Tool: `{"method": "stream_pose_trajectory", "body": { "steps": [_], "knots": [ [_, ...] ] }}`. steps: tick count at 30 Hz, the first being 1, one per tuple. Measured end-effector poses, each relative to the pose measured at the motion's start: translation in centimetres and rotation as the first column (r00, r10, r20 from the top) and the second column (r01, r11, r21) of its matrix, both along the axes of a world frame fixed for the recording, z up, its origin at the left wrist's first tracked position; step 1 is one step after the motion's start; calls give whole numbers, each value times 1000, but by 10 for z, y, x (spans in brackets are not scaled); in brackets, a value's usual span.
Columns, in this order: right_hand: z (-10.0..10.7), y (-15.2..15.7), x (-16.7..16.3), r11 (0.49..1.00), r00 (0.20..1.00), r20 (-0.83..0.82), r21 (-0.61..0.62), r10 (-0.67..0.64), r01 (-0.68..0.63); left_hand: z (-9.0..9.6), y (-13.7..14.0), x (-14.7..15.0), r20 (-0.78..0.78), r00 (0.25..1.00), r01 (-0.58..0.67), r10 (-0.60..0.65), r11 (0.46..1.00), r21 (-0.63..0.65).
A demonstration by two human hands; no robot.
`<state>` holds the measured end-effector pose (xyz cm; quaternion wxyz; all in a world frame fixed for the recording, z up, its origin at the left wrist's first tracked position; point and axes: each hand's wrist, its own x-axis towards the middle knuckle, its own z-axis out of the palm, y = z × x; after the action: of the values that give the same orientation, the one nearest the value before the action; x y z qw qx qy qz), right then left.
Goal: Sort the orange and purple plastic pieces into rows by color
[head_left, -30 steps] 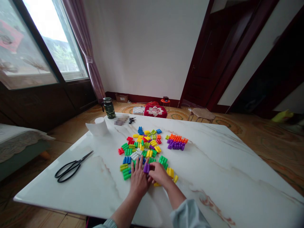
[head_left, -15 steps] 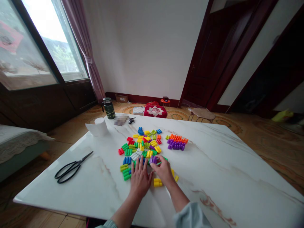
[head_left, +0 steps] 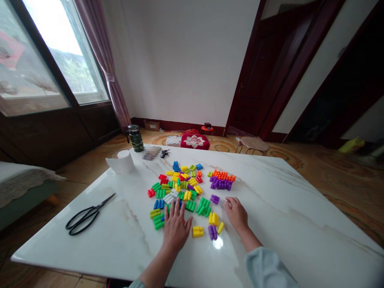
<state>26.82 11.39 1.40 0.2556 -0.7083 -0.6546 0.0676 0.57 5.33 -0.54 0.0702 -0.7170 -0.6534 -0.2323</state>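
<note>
Fingers of your left hand (head_left: 175,228) are lying spread and flat on the heap of small coloured plastic peg blocks (head_left: 180,192), gripping nothing; your right hand (head_left: 237,214) is resting loosely open and empty on the white marble-patterned table (head_left: 285,224), just right of a loose purple plastic block (head_left: 214,199). These blocks are looking light, rigid and smooth, so you are best pinching one across its long sides.
</note>
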Motion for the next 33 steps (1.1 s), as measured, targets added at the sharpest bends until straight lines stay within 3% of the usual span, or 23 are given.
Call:
{"method": "stream_pose_trajectory", "body": {
  "steps": [3, 6, 13, 16, 19, 22, 26, 29, 33],
  "knots": [
    [-11, -15, 5, 997, 962, 271, 73, -23, 3, 0, 0, 0, -2, 1000, 5, -5, 1000, -4],
    [-22, -23, 1, 993, 922, 387, 100, 14, -56, -2, 1, 0, -4, 1000, 11, -11, 1000, -6],
    [-28, -22, -5, 992, 932, 361, 119, -2, -44, -2, -2, -13, 64, 997, 40, -46, 995, 86],
    [-25, -23, -6, 994, 942, 337, 109, -12, -27, 5, -4, -12, 160, 976, 125, -148, 982, 141],
    [-21, -24, -8, 997, 948, 317, 82, -10, -17, 21, 7, 10, 296, 912, 252, -285, 957, 144],
    [-19, -24, -8, 997, 954, 300, 72, -12, -10, 43, 33, 50, 393, 842, 383, -369, 923, 45],
    [-22, -24, -7, 996, 953, 303, 89, -14, -14, 63, 78, 99, 286, 905, 371, -315, 913, -168],
    [-24, -24, -6, 995, 951, 310, 101, -18, -14, 66, 99, 116, 148, 948, 316, -281, 883, -347],
    [-26, -23, -6, 994, 953, 301, 112, -21, -14, 59, 101, 118, 156, 944, 328, -289, 859, -393]
  ]
}}
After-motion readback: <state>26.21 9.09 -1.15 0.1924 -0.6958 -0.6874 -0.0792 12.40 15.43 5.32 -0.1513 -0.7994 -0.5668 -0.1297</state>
